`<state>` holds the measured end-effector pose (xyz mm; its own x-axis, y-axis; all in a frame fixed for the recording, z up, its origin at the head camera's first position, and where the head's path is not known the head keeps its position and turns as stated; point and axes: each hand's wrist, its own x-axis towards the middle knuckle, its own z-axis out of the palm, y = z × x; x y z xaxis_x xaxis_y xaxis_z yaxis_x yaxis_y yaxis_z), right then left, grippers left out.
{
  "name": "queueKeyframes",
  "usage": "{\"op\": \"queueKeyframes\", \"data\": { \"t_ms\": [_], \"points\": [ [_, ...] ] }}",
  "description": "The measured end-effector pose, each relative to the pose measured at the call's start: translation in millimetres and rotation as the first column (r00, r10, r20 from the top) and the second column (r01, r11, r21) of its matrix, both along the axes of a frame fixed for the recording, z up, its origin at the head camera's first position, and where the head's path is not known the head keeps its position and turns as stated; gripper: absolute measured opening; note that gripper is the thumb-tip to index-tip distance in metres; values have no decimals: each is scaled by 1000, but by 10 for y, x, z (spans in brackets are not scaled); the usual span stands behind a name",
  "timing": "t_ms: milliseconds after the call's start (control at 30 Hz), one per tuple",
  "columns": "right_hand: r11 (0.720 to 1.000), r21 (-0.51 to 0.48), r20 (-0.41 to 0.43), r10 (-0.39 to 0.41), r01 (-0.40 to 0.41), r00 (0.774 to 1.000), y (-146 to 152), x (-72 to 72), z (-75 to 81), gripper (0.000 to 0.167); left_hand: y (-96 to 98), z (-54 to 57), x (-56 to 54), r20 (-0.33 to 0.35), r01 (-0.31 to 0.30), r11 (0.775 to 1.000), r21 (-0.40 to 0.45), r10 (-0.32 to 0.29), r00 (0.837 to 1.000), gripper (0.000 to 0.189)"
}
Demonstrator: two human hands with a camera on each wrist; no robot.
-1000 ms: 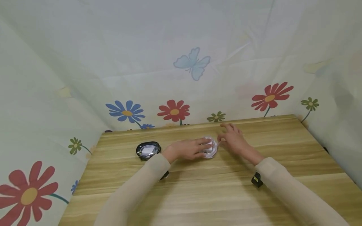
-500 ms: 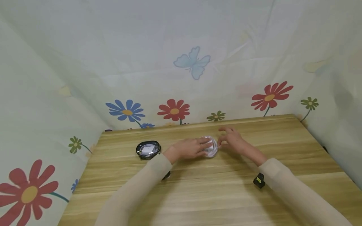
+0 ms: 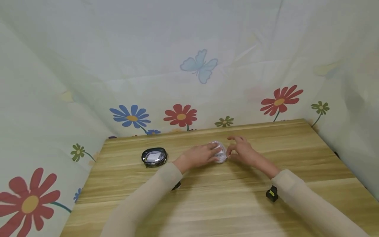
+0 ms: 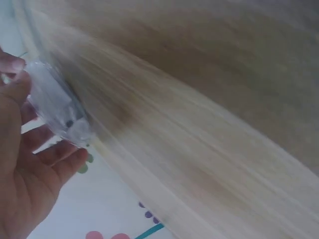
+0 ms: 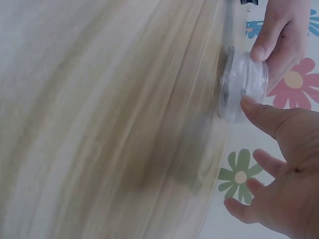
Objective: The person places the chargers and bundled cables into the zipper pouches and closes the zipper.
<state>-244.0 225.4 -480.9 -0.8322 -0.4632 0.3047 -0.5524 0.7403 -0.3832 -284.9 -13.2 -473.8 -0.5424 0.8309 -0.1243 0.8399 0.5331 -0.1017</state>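
Observation:
A small round clear zip case with a white rim lies on the table, a white block-shaped item inside it. My left hand holds it from the left, fingers spread over the top; in the left wrist view, thumb and fingers surround the clear case. My right hand is at the case's right edge, thumb and forefinger pinching at the zip. In the right wrist view a fingertip meets the zipper pull; the remaining fingers are spread away. The pull itself is mostly hidden.
A black-rimmed clear case with a white item inside stands to the left on the wood-grain table. A flower-printed cloth hangs behind and at both sides. Dark wrist cameras hang below both sleeves.
My right fingers have moved slightly toward the near side along the right edge of the clear zip case. My left hand stays on it. The view has shifted a little.

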Motion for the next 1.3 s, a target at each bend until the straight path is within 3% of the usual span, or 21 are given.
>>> {"op": "queueKeyframes", "data": {
  "t_ms": [267,400,567,800,1000,1167,1300],
  "points": [
    [995,43,-68,-88,91,994,14,-109,-54,14,-107,13,51,-93,88,996,6,-87,992,48],
    [993,78,-64,-85,90,994,-59,-208,-79,12,-100,-1,66,-56,129,990,52,-127,990,45],
    [989,128,-33,-68,72,997,-120,-318,-88,10,-47,-26,145,-9,61,996,62,-61,998,51],
    [983,172,-45,-60,67,997,21,-358,-28,11,-7,-11,187,-28,2,999,45,-1,1000,58],
    [989,146,-43,-23,29,999,107,-209,29,13,53,-19,231,-16,-44,997,56,45,999,56],
    [998,54,-66,19,-15,998,81,-111,-2,15,81,-55,234,-91,-58,997,47,62,994,54],
    [1000,-1,-59,27,-27,998,-5,-46,-20,14,101,-75,225,-107,-88,995,46,92,990,56]
  ]
}}
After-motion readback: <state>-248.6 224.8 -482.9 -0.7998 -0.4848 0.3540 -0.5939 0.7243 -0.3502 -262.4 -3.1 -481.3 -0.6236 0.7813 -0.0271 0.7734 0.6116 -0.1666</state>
